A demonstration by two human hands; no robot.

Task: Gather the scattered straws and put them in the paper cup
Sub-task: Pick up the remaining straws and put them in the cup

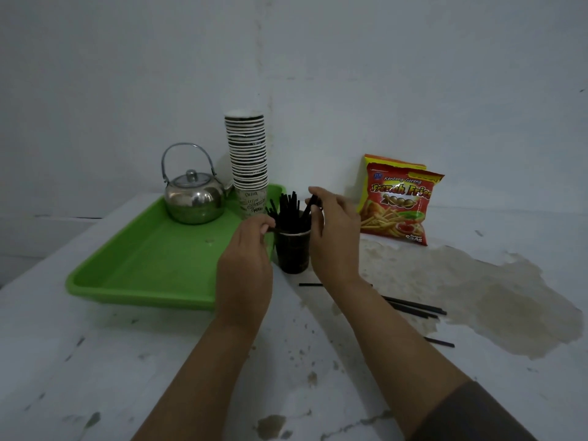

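Observation:
A dark paper cup (292,251) stands on the white table just right of the green tray. Several black straws (288,210) stick up out of it. My right hand (331,230) is at the cup's right side, its fingers pinching the top of a black straw (310,208) that leans into the cup. My left hand (246,262) is at the cup's left side, fingers curled at the rim. More black straws (413,307) lie on the table to the right of my right forearm, one short piece (310,284) shows below the cup, and another (440,342) lies nearer me.
A green tray (152,259) holds a steel kettle (194,198) and a tall stack of paper cups (249,167). A red snack bag (397,205) leans on the wall at the right. The tabletop is stained and peeling on the right side (493,297).

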